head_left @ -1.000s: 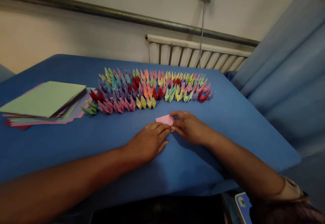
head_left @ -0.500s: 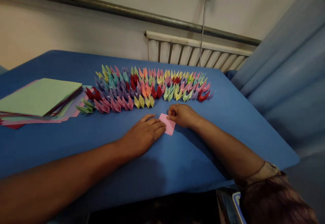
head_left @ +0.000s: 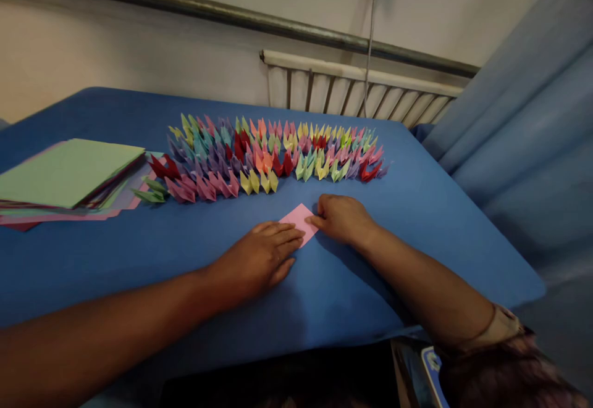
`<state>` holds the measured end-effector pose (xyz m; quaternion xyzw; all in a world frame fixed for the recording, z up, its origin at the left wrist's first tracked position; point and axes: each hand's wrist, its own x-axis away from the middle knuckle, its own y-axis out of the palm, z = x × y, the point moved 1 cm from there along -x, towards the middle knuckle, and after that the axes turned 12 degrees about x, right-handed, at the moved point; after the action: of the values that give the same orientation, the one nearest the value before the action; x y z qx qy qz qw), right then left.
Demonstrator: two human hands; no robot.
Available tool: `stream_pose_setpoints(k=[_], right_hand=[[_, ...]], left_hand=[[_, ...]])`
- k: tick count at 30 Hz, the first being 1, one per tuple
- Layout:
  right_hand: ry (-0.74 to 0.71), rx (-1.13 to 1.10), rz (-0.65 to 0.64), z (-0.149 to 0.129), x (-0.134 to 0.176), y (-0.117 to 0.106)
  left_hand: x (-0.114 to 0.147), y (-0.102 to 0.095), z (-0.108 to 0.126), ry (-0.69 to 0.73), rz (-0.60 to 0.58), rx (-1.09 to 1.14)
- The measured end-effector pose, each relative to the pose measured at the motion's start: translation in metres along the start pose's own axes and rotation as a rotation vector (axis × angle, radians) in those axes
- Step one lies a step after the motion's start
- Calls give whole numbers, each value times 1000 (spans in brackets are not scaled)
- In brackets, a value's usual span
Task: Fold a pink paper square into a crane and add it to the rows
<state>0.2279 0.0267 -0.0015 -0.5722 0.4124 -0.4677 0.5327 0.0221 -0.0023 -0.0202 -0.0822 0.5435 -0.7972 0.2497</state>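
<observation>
A small pink square of folded paper [head_left: 299, 215] lies on the blue table, one corner pointing away from me. My left hand [head_left: 262, 252] rests flat over its left side, fingers stretched out and pressing the paper down. My right hand [head_left: 341, 216] has its fingers curled, and its thumb and forefinger pinch the paper's right corner. Just beyond the paper stand several rows of folded paper cranes [head_left: 264, 161] in many colours, yellow and pink ones nearest.
To the left lies a stack of coloured paper sheets [head_left: 69, 173], pale green on top. The blue table [head_left: 440, 241] runs back towards a radiator [head_left: 361, 81] and a metal pipe [head_left: 222, 16] on the wall. A blue curtain [head_left: 523, 124] hangs at the right.
The pink paper has turned so a corner now points away from me. My left fingers lie further across it, and my right hand has shifted slightly right and nearer.
</observation>
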Motion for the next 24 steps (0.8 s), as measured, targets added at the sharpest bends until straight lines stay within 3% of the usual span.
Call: stream_pose_setpoints(k=[4,9,17,24], right_hand=[[-39,-139,71,-3,-6,7],[-49,-166,30,-4,-7,10],[-15,-181,1,-2,-5,9],[-12,-238,-15,-1,-6,9]], left_hand=[[1,-2,-1,-34,2,93],[2,-3,-7,-128,89,246],[10,5,-21,66,44,181],[8,1,-11,142,42,95]])
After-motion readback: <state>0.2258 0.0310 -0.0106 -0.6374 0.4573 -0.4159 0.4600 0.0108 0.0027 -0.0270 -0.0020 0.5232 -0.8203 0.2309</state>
